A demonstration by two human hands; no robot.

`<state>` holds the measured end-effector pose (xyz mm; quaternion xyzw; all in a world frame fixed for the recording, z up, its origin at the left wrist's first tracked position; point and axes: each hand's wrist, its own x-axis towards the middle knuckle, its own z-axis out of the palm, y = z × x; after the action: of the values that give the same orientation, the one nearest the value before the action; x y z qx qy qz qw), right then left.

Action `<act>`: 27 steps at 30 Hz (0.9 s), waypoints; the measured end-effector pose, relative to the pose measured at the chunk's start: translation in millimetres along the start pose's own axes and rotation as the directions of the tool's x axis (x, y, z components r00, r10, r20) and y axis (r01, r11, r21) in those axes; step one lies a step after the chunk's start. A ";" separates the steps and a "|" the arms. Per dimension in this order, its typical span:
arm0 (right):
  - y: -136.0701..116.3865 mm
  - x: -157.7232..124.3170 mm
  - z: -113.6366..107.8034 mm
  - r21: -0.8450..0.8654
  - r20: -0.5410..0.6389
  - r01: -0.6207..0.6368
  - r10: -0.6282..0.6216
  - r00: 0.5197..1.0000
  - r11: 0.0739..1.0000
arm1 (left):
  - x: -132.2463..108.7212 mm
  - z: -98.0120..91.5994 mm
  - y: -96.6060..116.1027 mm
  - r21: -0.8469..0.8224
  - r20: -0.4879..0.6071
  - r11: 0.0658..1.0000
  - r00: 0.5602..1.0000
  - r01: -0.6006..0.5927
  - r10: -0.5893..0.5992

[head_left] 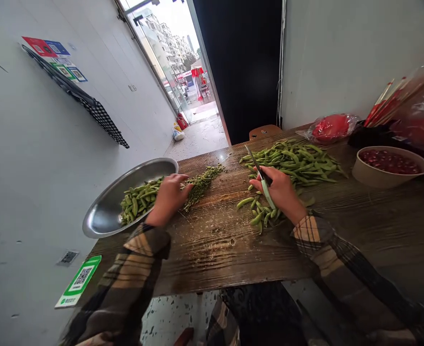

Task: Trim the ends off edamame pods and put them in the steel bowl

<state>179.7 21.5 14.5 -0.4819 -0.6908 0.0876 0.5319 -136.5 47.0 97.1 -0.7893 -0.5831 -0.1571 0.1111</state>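
Note:
My right hand [281,190] is closed around a pair of scissors [267,193] with a pale green handle. Their blades point up and away to the left. Beneath that hand lies a small group of edamame pods [257,218], with a larger heap of pods [298,161] just beyond it. My left hand [169,198], slightly blurred, hovers by the right rim of a steel bowl [105,216], thumb and fingers apart, with nothing visible in them. More pods [138,202] fill part of the bowl. Small green trimmings [200,186] are piled right of my left hand.
The wooden table [229,259] carries a tub of dark red pieces [381,178] at the right. Behind it are a red item in clear plastic [332,127] and several red-tipped sticks [381,105]. A green QR card [79,281] is at the near left, beside the wall.

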 end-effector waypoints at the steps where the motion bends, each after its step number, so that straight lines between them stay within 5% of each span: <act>1: 0.0 0.2 0.0 0.000 -0.002 0.001 -0.001 1.000 1.000 | 0.9 13.7 21.0 -0.057 0.038 0.998 0.998 -0.041 0.043; 7: -2.8 0.0 0.9 -0.022 0.038 0.002 -0.001 0.999 1.000 | 0.6 79.3 122.0 -0.248 0.210 0.949 0.946 -0.192 0.246; 11: -6.2 0.6 2.0 -0.044 0.049 0.004 -0.002 0.999 0.999 | -1.2 95.3 138.1 -0.271 0.268 0.947 0.931 -0.174 0.248; 14: -10.1 0.2 2.4 -0.085 0.091 0.001 0.007 0.996 0.996 | -3.1 94.3 132.2 -0.425 0.219 0.904 0.963 -0.053 0.159; 16: -13.3 -1.2 2.2 -0.126 0.119 0.008 0.007 0.993 0.992 | -6.5 89.3 126.4 -0.632 0.186 0.771 0.981 0.081 0.050; 18: -15.9 -3.6 1.2 -0.174 0.161 0.021 0.007 0.987 0.985 | -11.9 82.6 122.3 -0.825 0.205 0.530 0.978 0.195 -0.039; 22: -15.3 -7.5 -5.9 -0.233 0.296 0.069 0.003 0.955 0.970 | -23.6 72.1 122.6 -0.950 0.278 0.125 0.958 0.285 -0.075; 27: -9.0 -9.4 -18.2 -0.202 0.469 0.154 -0.043 0.882 0.967 | -29.8 69.7 127.7 -0.953 0.289 0.076 0.955 0.294 -0.073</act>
<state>189.1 2.5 21.7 -0.4704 -0.8263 0.0904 0.2963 -14.3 7.8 22.3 -0.5889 -0.4287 -0.4528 -0.5142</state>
